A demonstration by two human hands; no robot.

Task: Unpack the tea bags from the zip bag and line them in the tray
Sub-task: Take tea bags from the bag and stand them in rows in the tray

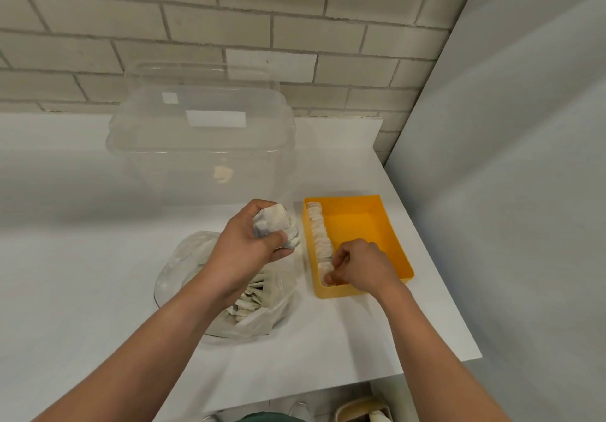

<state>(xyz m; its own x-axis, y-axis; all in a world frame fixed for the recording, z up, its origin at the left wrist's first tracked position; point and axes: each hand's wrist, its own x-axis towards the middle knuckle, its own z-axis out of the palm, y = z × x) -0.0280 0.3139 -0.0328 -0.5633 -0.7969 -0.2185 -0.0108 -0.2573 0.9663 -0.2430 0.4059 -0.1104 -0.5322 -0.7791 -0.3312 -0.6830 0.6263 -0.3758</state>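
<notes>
A yellow tray stands on the white counter at the right. A row of pale tea bags lines its left wall. My right hand is inside the tray's near left corner, its fingers pinching the nearest tea bag of the row. Just left of the tray, my left hand grips a bunch of tea bags above the counter. Below that hand lies the clear zip bag, open, with several tea bags still inside; my left forearm hides part of it.
A large clear plastic box with a lid stands behind the hands, against the brick wall. A grey wall closes the right side. The counter's front edge runs just below my forearms, with shoes and a container on the floor beneath.
</notes>
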